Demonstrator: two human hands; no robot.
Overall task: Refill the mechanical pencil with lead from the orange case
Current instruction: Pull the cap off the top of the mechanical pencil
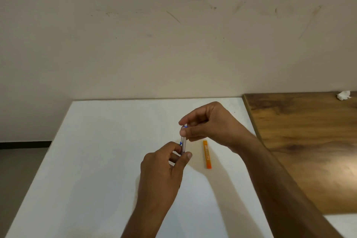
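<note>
The mechanical pencil (183,143), clear-bodied with blue parts, stands nearly upright above the white table (108,150). My left hand (164,168) grips its lower barrel between thumb and fingers. My right hand (208,121) pinches the pencil's top end, where a bit of blue and white shows between fingertips. The orange lead case (207,154) lies flat on the table just right of my hands, lengthwise towards me, touching neither hand. The pencil's tip is hidden behind my left hand.
A brown wooden tabletop (309,141) adjoins the white table on the right, with a crumpled white tissue (343,95) at its far edge. A beige wall (154,44) rises behind both. Floor shows at the left.
</note>
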